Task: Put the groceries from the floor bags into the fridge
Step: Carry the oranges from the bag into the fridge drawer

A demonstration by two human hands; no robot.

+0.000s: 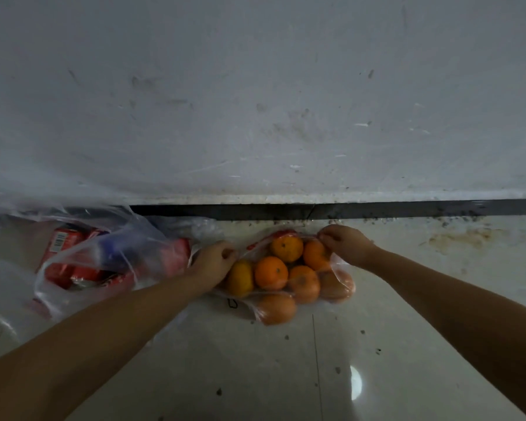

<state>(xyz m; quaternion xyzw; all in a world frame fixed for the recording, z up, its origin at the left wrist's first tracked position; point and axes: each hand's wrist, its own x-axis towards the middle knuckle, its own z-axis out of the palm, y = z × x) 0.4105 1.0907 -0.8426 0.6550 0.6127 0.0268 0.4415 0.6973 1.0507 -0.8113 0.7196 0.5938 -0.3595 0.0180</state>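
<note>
Two bare forearms reached forward over the pale glossy tiled floor (255, 375). The clear plastic bag of round orange mandarins (289, 278) lay on the floor at 12 o'clock from the person. The left hand (213, 262) pinched the bag's edge at its 9 o'clock side with curled fingers; the right hand (345, 244) pinched it at 2 o'clock. At 10 o'clock lay a crumpled transparent bag with red packages (82, 256). Farther stood the scuffed white wall (255, 101).
</note>
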